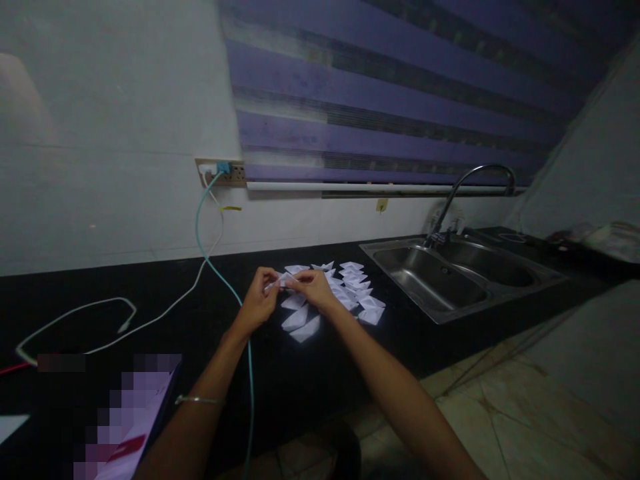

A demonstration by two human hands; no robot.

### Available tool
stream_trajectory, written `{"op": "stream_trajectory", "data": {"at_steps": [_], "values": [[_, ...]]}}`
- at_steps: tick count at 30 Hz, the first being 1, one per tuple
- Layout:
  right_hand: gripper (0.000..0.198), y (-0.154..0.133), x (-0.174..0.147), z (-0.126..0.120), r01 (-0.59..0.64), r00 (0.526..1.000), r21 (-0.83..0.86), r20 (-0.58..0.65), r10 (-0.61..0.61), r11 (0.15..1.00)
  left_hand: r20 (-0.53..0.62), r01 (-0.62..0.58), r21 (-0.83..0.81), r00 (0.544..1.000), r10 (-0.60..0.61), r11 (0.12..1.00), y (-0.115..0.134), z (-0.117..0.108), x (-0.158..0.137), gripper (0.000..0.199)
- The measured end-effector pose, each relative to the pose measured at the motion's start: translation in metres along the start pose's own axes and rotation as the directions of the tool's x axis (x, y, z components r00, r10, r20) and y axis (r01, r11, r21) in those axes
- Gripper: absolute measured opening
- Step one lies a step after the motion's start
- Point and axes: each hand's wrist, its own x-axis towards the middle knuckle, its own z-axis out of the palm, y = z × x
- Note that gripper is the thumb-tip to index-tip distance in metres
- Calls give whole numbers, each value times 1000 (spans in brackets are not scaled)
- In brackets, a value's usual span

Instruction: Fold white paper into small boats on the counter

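Between my two hands is a small folded white paper boat (283, 280), pinched at both ends above the black counter. My left hand (263, 292) grips its left side with thumb and fingers. My right hand (313, 288) closes on the right side, fingertips close to those of the left. Several folded paper boats (356, 283) lie in rows on the counter just beyond and to the right of my right hand. A few flatter folded paper pieces (305, 329) rest below my hands, partly hidden by the right wrist.
A double steel sink (430, 280) with a curved faucet (450, 193) is set in the counter (400, 360) at right. Teal (220, 273) and white (185, 293) cables run from a wall socket (235, 175). A pixelated screen (135, 413) lies at lower left.
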Motion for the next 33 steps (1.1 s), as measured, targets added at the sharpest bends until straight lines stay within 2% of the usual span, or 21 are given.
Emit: {"op": "stream_trajectory", "data": {"at_steps": [4, 8, 10, 12, 15, 18, 25, 30, 33], "values": [[31, -3, -1, -1, 12, 1000, -14, 20, -12, 1000, 41, 27, -21, 999, -26, 999, -12, -4, 2, 24], [29, -7, -3, -1, 51, 993, -55, 110, -44, 997, 217, -34, 121, 976, 7, 992, -18, -8, 3, 23], [28, -6, -4, -1, 47, 991, -65, 128, -39, 997, 286, -72, 171, 958, 20, 983, -17, -11, 3, 31], [28, -6, -4, -1, 23, 991, -54, 132, -16, 998, 318, -49, 164, 948, -6, 985, -15, -14, 3, 38], [28, -7, -4, -3, 6, 988, -48, 152, 1, 999, 321, -2, 129, 946, -40, 992, -14, -18, 1, 42], [29, -9, -4, -7, -11, 984, -62, 179, 22, 998, 308, -9, 126, 951, -31, 992, -13, -18, 0, 46], [37, -12, -7, -7, -74, 965, -21, 251, 77, 997, 269, -25, 133, 963, -12, 991, -10, -11, 0, 40], [39, -16, -9, -5, -9, 977, -47, 211, 19, 999, 230, 80, 75, 969, -95, 994, -10, -11, -2, 40], [35, -12, -7, -4, -85, 982, 17, 170, 81, 996, 283, 111, 51, 951, -121, 993, -8, -11, -4, 34]]}}
